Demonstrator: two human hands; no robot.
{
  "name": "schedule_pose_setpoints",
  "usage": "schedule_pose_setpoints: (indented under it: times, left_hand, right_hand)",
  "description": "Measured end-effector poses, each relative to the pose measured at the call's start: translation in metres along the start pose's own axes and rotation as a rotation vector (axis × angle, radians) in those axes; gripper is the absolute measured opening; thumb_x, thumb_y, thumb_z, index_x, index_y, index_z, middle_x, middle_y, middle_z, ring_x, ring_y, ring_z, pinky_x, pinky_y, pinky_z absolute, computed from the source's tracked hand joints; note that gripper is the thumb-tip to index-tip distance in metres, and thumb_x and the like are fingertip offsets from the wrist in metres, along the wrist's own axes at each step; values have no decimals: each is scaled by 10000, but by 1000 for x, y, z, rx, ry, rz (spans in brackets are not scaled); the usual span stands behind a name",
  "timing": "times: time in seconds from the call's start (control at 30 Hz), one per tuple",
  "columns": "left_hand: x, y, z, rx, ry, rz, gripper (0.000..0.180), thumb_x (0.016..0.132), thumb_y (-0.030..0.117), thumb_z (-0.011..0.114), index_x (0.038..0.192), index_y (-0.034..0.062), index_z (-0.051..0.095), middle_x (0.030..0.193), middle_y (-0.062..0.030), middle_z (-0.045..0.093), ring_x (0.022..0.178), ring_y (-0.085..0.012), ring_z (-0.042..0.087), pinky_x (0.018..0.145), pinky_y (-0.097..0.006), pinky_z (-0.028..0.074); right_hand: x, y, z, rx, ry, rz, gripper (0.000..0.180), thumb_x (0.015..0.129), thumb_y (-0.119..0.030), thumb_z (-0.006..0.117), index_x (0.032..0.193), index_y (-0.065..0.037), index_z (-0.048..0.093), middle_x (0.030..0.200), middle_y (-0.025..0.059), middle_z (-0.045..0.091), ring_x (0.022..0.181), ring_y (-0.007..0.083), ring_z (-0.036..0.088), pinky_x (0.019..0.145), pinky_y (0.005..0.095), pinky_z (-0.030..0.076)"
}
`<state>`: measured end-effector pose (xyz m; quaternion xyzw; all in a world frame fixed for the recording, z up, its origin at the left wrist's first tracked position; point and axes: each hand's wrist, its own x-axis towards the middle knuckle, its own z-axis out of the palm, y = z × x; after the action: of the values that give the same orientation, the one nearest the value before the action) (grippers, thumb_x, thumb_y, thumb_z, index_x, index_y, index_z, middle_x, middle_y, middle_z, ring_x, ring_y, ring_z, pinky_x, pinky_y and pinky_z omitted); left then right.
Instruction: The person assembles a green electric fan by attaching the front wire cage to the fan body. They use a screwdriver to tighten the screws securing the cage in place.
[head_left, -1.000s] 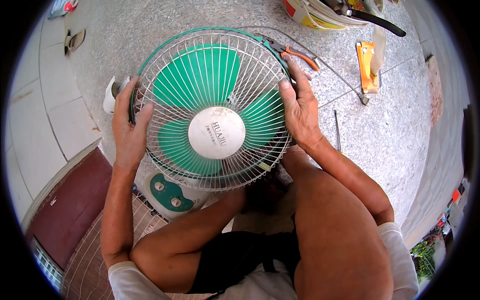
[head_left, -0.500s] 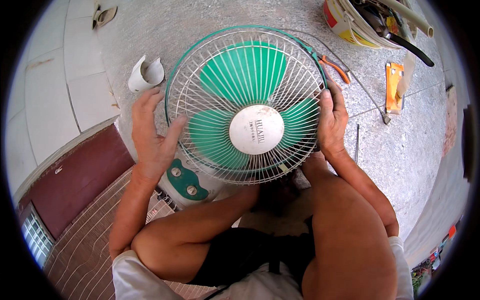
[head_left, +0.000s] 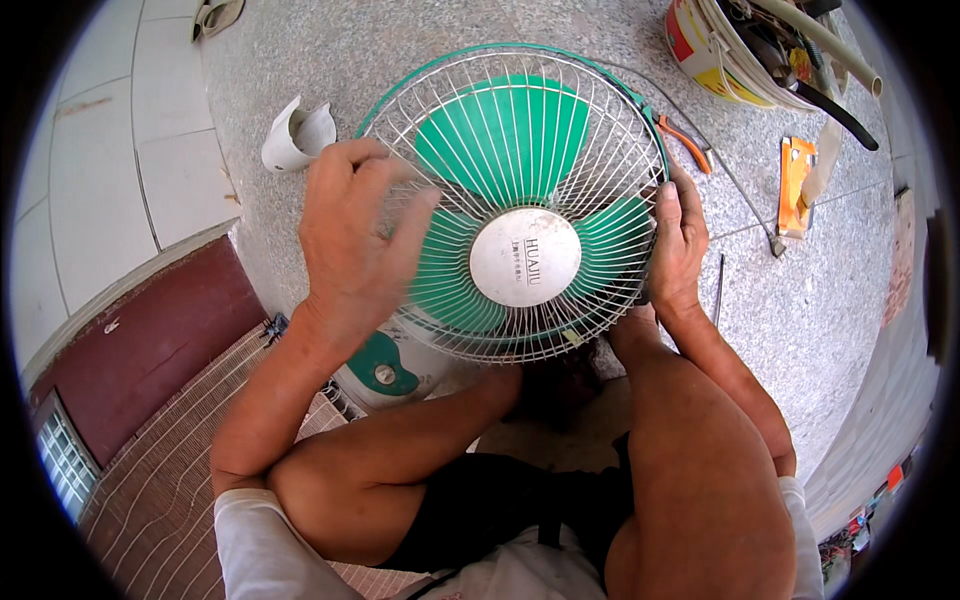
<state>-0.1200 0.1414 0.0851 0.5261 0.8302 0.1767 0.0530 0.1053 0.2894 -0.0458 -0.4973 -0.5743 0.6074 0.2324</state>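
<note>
One fan [head_left: 525,257] at centre, cage [head_left: 530,332] facing up. Left hand [head_left: 350,235] blurred over cage's left side, fingers half-spread, contact unclear; right hand [head_left: 680,250] curled round right edge. Likely steadying cage; needed for firmer grip: left fingers closed on edge.

Fan blades [head_left: 503,140] solid green, guard rim [head_left: 510,45] green too, wire guard [head_left: 545,345] silvery. Hub cap [head_left: 500,250] reads off-white from where I'm standing, dark print [head_left: 532,262] on it. Control panel [head_left: 376,352]: dark green, pale knob [head_left: 385,375]. Pliers [head_left: 686,145]: orange on the handle. Bucket [head_left: 705,50]: white, red and yellow patches. Floor [head_left: 780,310]: speckled grey. Mat [head_left: 190,470]: brown, thin pale lines. Shorts [head_left: 480,510] black, sleeves [head_left: 262,530] whitish.
</note>
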Motion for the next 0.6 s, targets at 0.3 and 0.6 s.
schedule_pose_setpoints:
  times: [0.3,0.6]
  left_hand:
    - [8,4,-3,-93,-16,-197,212,798,59,719,992,60,633,897,-7,515,772,-90,489,557,-229,346]
    - [17,3,-12,-229,-78,-367,263,822,37,692,1082,59,655,1033,-37,619,860,-111,582,637,-230,464]
  right_hand:
    - [3,7,0,62,-8,54,452,993,-286,522,1291,53,523,1102,135,616,985,164,574,893,288,452]
    - [6,2,2,-23,-18,49,509,992,-360,502,1309,37,527,1144,163,635,1061,192,569,952,305,422]
